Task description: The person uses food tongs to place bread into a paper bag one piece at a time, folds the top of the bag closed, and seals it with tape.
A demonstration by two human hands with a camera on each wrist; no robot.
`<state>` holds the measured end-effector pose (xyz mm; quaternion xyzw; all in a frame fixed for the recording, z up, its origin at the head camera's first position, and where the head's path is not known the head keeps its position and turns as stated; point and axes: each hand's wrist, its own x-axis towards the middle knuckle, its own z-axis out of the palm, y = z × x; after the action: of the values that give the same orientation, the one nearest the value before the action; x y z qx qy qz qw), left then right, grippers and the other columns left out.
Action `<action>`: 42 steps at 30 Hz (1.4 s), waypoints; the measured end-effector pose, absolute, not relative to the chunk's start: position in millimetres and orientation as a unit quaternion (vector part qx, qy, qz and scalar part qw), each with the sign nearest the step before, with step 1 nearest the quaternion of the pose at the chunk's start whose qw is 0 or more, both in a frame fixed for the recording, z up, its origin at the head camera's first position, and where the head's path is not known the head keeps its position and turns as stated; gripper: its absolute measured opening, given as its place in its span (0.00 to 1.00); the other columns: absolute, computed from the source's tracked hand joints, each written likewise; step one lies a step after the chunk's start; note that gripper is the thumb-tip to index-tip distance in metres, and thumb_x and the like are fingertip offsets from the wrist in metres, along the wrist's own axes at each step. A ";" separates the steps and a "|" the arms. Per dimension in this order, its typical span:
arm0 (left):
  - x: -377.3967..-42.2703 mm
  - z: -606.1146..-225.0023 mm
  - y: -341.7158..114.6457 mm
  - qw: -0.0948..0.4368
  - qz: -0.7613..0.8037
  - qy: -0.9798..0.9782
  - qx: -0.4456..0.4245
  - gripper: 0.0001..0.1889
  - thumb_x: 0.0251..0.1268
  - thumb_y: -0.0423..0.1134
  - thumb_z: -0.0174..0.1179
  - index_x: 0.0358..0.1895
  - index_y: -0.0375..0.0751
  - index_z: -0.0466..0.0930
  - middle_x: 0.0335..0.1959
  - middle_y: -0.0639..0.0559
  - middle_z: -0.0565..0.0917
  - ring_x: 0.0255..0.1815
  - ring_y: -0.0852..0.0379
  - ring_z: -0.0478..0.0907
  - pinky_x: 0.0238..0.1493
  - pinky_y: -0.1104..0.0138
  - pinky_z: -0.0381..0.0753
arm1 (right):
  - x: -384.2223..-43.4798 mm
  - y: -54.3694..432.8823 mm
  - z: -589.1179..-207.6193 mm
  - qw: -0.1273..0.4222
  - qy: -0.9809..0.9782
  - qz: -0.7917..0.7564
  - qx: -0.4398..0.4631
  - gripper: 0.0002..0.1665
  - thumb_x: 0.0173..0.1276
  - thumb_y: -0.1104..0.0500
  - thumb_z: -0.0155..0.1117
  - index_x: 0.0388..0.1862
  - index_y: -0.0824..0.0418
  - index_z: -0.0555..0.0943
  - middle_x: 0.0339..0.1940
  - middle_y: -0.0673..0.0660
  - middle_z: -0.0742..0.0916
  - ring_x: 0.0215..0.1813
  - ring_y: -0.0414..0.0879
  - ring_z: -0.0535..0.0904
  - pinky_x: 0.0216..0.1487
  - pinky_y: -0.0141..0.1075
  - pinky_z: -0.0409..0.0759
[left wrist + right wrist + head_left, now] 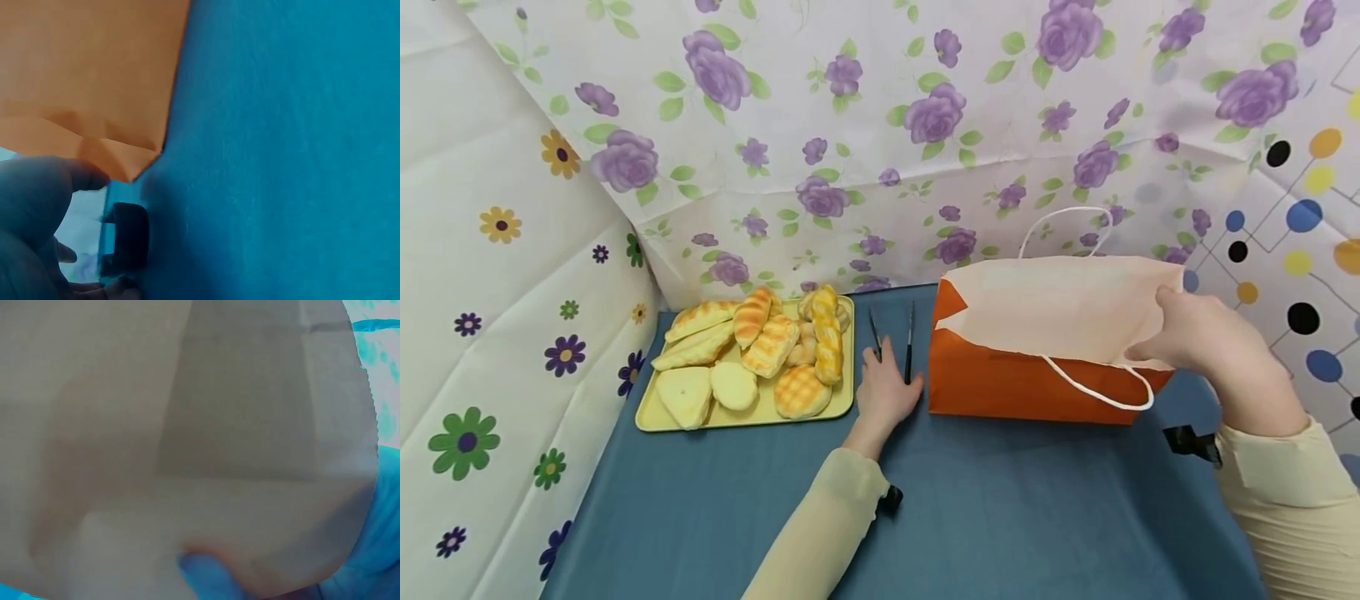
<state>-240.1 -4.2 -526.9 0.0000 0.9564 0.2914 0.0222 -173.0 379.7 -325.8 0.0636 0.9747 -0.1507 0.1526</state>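
Note:
My right hand (1206,333) grips the right end of an orange paper bag (1022,379) at its open rim. The bag has a pale inside and white cord handles. In the right wrist view my thumb (211,575) lies against the bag's pale inner wall (250,425). My left hand (886,390) is over a pair of dark tongs (910,342) lying on the table. Its thumb and fingers are spread about the tongs' arms. The left wrist view shows the tongs' black end (132,237) beside the fingers, with the bag's side (87,69) close above the thumb.
To the left, a yellow tray (748,423) holds several bread pieces, including a long twisted loaf (827,337) and a round bun (802,392). A blue cloth (1000,508) covers the table. Flower-patterned sheets (820,108) stand at the back and left, a dotted one at right.

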 end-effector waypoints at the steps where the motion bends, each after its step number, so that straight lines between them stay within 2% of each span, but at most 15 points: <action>1: -243.1 -528.9 -2.9 0.024 0.287 0.958 -0.005 0.50 0.73 0.59 0.66 0.88 0.44 0.51 0.78 0.30 0.59 0.70 0.33 0.71 0.53 0.41 0.83 | -173.1 379.5 -326.0 0.152 0.975 -0.152 0.063 0.73 0.66 0.39 0.76 0.83 0.81 0.42 0.73 0.90 0.62 0.65 0.84 0.67 0.57 0.77 0.72; 7: -263.1 -536.0 2.8 0.052 0.245 0.968 -0.024 0.57 0.69 0.67 0.65 0.89 0.45 0.44 0.78 0.29 0.59 0.68 0.32 0.72 0.55 0.43 0.84 | -173.6 379.2 -326.7 0.156 0.974 -0.153 0.059 0.74 0.67 0.36 0.74 0.83 0.80 0.41 0.74 0.89 0.61 0.67 0.85 0.64 0.60 0.78 0.69; 14: -269.6 -540.5 1.5 0.050 0.206 0.977 -0.030 0.62 0.69 0.70 0.65 0.89 0.36 0.40 0.80 0.31 0.58 0.65 0.34 0.76 0.53 0.47 0.85 | -172.7 378.9 -328.1 0.159 0.973 -0.155 0.063 0.74 0.68 0.32 0.72 0.84 0.79 0.41 0.75 0.90 0.59 0.68 0.86 0.62 0.61 0.79 0.67; 19: -269.3 -543.6 -1.5 0.040 0.215 0.975 -0.031 0.61 0.71 0.68 0.64 0.88 0.33 0.40 0.81 0.31 0.57 0.65 0.35 0.76 0.53 0.48 0.85 | -174.3 379.4 -329.0 0.148 0.976 -0.149 0.063 0.73 0.70 0.30 0.68 0.83 0.80 0.43 0.75 0.90 0.60 0.68 0.86 0.63 0.61 0.79 0.67; 26: -270.4 -542.7 -3.9 0.055 0.213 0.975 -0.024 0.59 0.74 0.65 0.64 0.88 0.33 0.39 0.83 0.33 0.55 0.68 0.35 0.75 0.57 0.48 0.84 | -175.4 380.2 -329.2 0.143 0.977 -0.147 0.064 0.73 0.70 0.28 0.67 0.84 0.79 0.44 0.74 0.90 0.60 0.69 0.86 0.62 0.61 0.78 0.66; 33: -268.6 -536.8 -3.6 0.061 0.209 0.976 -0.002 0.54 0.77 0.57 0.63 0.87 0.28 0.40 0.83 0.31 0.57 0.66 0.34 0.77 0.57 0.45 0.83 | -174.0 381.6 -329.6 0.148 0.975 -0.156 0.065 0.73 0.72 0.26 0.63 0.84 0.77 0.41 0.76 0.89 0.58 0.70 0.87 0.59 0.63 0.79 0.64; 42: -266.3 -532.0 -7.1 0.066 0.228 0.971 -0.007 0.55 0.72 0.52 0.68 0.86 0.27 0.42 0.82 0.29 0.59 0.64 0.34 0.79 0.59 0.46 0.83 | -174.9 381.5 -331.9 0.146 0.975 -0.155 0.061 0.74 0.71 0.23 0.61 0.84 0.78 0.41 0.76 0.89 0.57 0.71 0.87 0.58 0.65 0.79 0.62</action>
<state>-266.3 -7.1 -532.0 -0.0067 0.9713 0.2282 0.0660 -174.9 381.5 -331.9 0.0614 0.9750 -0.1553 0.1463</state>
